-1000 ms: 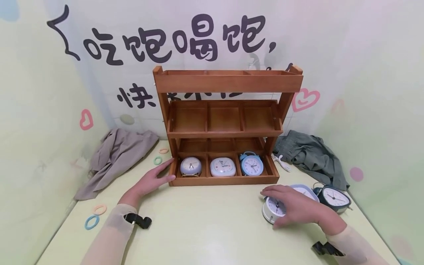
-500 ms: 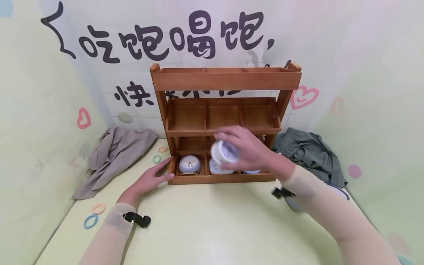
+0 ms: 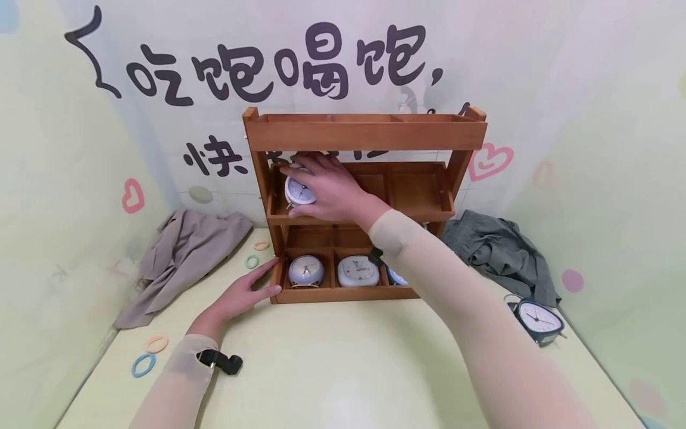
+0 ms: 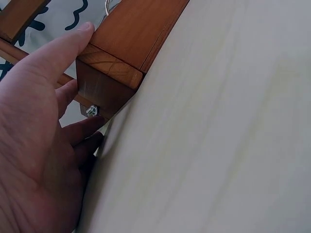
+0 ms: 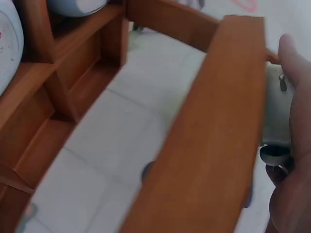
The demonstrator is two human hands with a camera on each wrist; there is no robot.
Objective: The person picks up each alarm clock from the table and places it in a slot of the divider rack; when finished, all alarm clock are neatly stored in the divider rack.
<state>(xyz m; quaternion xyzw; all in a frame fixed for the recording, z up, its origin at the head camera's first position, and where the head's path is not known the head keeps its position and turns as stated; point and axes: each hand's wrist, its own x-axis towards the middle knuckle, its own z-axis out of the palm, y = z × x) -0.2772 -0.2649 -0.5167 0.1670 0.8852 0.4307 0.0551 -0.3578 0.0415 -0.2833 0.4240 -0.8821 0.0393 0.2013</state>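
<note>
My right hand (image 3: pixel 334 187) grips a round white alarm clock (image 3: pixel 298 189) at the left compartment of the middle tier of a brown wooden shelf (image 3: pixel 364 136). The fingers lie over the clock's top, the thumb at its lower edge; its right part is hidden by the hand. Down at the shelf's lower left corner, my left hand (image 3: pixel 238 296) rests with fingers spread. In the left wrist view its thumb touches the front board (image 4: pixel 133 41) and the fingers lie along the side. The bottom tier bears a lavender clock (image 3: pixel 306 271), a pale rounded-square clock (image 3: pixel 358 271) and a blue clock (image 3: pixel 396 277).
A dark alarm clock (image 3: pixel 538 319) stands on the table at the right, partly behind the right sleeve. Grey-brown cloth (image 3: pixel 184 262) lies left of the shelf, dark green cloth (image 3: pixel 501 256) right of it. Several coloured rings, including a blue ring (image 3: pixel 143 364), lie at the left.
My right hand has picked the white alarm clock off the table at the right and carried it up and left to the middle tier. The left hand has stayed at the shelf's corner.
</note>
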